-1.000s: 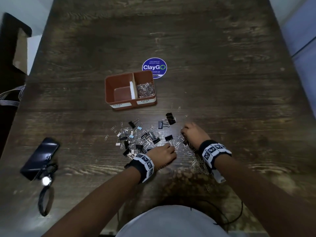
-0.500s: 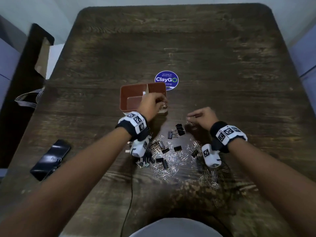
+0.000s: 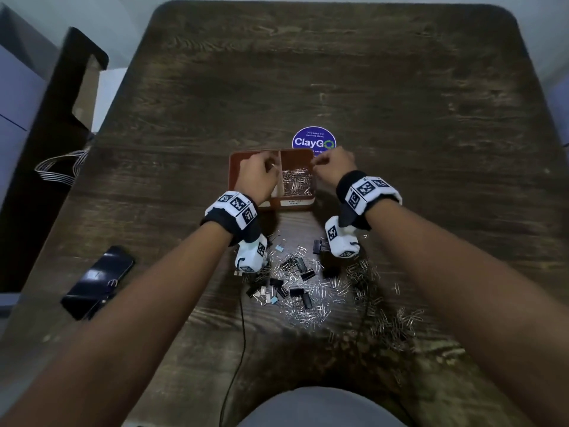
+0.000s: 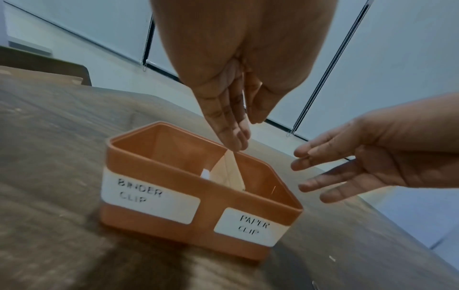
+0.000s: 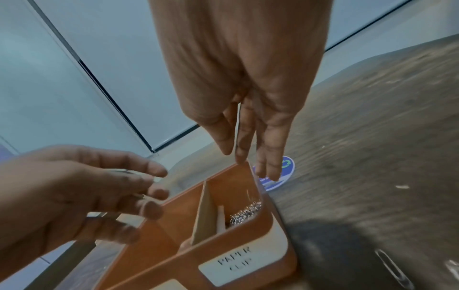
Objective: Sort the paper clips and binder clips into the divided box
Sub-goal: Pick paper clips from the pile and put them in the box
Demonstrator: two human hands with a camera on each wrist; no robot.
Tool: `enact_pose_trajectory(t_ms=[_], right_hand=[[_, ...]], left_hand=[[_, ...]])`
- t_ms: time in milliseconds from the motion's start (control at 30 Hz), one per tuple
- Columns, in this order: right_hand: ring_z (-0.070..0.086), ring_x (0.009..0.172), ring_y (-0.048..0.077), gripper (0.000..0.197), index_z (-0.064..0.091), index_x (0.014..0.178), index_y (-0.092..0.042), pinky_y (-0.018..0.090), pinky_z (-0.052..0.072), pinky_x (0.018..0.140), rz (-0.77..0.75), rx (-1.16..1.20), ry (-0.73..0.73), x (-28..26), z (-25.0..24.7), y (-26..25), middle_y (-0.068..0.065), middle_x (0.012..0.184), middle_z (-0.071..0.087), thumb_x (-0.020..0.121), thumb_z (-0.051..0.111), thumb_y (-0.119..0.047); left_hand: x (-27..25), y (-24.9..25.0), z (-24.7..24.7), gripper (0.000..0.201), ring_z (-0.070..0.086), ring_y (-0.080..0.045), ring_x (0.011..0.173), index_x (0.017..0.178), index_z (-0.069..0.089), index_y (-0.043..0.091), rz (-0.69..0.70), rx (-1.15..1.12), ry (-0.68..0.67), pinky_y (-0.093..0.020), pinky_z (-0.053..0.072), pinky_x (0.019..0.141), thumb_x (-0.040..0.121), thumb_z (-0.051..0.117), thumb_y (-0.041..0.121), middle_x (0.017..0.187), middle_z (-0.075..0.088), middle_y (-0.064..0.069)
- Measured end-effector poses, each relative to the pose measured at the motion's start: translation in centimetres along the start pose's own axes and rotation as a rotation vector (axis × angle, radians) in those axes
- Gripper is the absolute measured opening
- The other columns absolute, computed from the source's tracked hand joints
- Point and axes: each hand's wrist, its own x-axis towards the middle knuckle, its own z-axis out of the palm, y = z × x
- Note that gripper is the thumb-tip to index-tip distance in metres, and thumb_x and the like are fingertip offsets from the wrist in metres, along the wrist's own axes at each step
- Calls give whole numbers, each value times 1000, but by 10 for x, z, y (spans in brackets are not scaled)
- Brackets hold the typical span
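Observation:
The brown divided box [image 3: 295, 202] stands mid-table, its near wall labelled "BINDER CLIP" and "PAPER CLIP" [image 4: 154, 170]. Shiny paper clips [image 3: 297, 183] fill the right compartment [image 5: 244, 213]; what shows of the left one is bare. My left hand [image 3: 271, 166] hovers over the cardboard divider [image 4: 231, 172] with straight fingers [image 4: 238, 135]; thin metal glints lie along them in the right wrist view. My right hand [image 3: 320, 163] hangs over the box's far right corner, fingers straight and spread [image 4: 313, 170], holding nothing. Loose paper clips [image 3: 311, 306] and black binder clips [image 3: 297, 292] lie nearer me.
A dark phone [image 3: 98, 282] with a strap lies at the near left. A round blue ClayGo sticker [image 3: 314, 141] sits just behind the box. A thin black cable [image 3: 243, 328] runs from the pile toward me. Dark furniture [image 3: 46, 149] stands off the table's left edge.
Both hands rose from the clip pile to the box. The left got there first and has since shifted left over the divider; the right arrived last and its fingers have spread.

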Motion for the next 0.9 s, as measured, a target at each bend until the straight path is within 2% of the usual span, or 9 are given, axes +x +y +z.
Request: enact_pose_trajectory(t_ms=[67,167,267,367,467,567,733,800,900], right_hand=[[65,102,17,20,76,97,-13,19,40,99,7,-6,30,-11,-3,14,6,102,73,86,59,-9],[67,99,15,21,76,96,-13,15,42,94,13,34,26,-39,-12,55,4,100,74,85,60,-5],[65,96,11,17,73,100,-16,15,44,83,56,7,-74,-84,-24,111,-2,103,72,87,65,-8],[63,96,12,16,72,103,-14,19,43,89,77,-146,-165,-139,-38,171,1,104,71,89,65,-11],[62,102,22,18,70,106,-14,29,45,93,139,-298,-225,-191,-49,228,9,111,68,90,64,-19],[53,116,28,48,61,121,-18,35,43,99,196,-402,-228,-237,-52,271,11,123,55,82,70,-44],[40,115,21,130,31,142,-30,34,42,102,5,-483,-298,-289,-30,301,6,130,36,29,81,-72],[39,116,22,141,26,146,-26,33,41,104,-57,-565,-304,-295,-19,303,8,133,33,24,79,-75],[41,114,21,135,27,146,-24,32,43,101,-48,-509,-239,-294,-8,297,6,130,32,32,89,-59]], left_hand=[[-18,-3,-2,14,67,-14,75,94,69,17,27,24,-26,-30,58,70,91,57,11,83,70,-2],[-55,-7,9,13,63,-11,80,102,68,14,86,70,-196,-12,46,65,94,57,12,92,67,0],[-95,-13,32,15,59,-4,79,108,65,14,170,161,-442,-22,53,76,96,56,14,97,64,3],[-130,-25,61,15,63,-9,83,108,65,16,281,298,-656,-31,56,81,96,56,20,102,68,0],[-160,-29,87,13,63,-15,89,103,65,21,432,425,-751,-39,54,83,93,58,26,101,67,3],[-183,-28,105,17,61,-19,97,107,63,22,521,471,-796,-40,52,84,91,59,28,107,64,1],[-211,-31,122,56,58,-25,102,130,47,26,546,658,-895,-39,52,81,82,69,47,122,49,-3],[-219,-31,125,66,57,-27,103,134,43,25,555,726,-911,-40,52,80,79,72,49,125,44,-6],[-230,-28,132,60,57,-30,101,135,43,21,565,771,-888,-41,52,79,84,70,38,125,42,-10]])
